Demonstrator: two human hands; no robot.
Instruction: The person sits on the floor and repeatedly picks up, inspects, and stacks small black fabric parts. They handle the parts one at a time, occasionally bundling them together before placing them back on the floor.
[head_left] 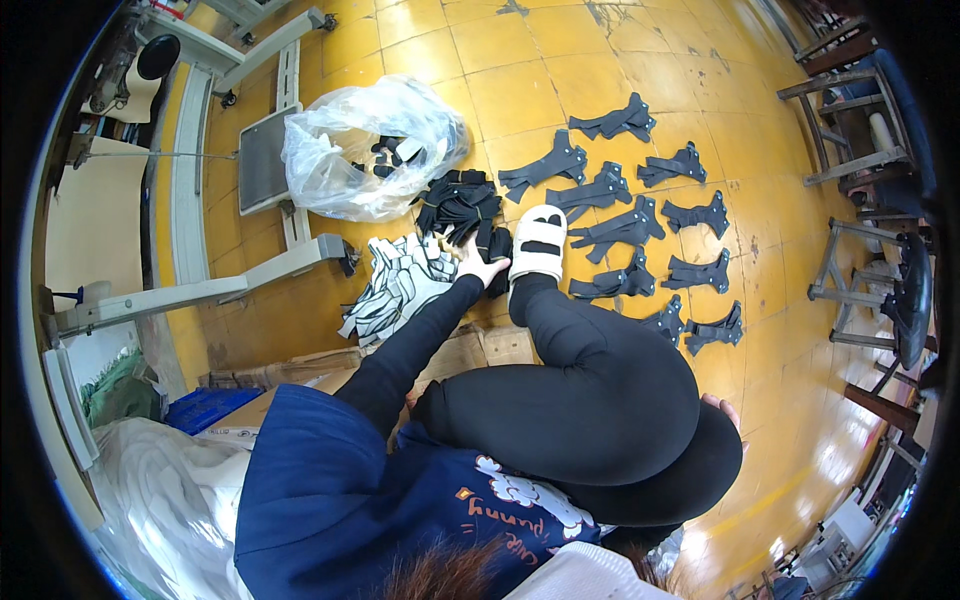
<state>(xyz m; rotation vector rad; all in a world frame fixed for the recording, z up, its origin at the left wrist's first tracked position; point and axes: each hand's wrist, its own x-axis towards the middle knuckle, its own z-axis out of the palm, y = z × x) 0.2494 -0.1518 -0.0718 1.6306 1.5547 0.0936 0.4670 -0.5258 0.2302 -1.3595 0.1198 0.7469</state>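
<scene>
My left hand (pixel 482 268) reaches down to the floor beside the slipper, its thumb and fingers closed around part of a bundle of black fabric strips (pixel 458 205). White strips with dark edging (pixel 395 285) lie piled just left of that hand. Past my bent knee, only the fingers of my right hand (pixel 724 410) show; they look stretched out, with nothing seen in them. To the right of my foot, several dark grey strap pieces with small metal snaps (pixel 612 185) are spread in rows on the floor. My leg partly covers the nearest ones.
A clear plastic bag (pixel 375 150) holding black and white pieces stands beyond the piles. My foot wears a white slipper (pixel 540 240). A grey metal machine frame (pixel 200 300) with a pedal (pixel 265 165) is at the left. Stools (pixel 850 130) line the right side. Flattened cardboard (pixel 500 345) lies near me.
</scene>
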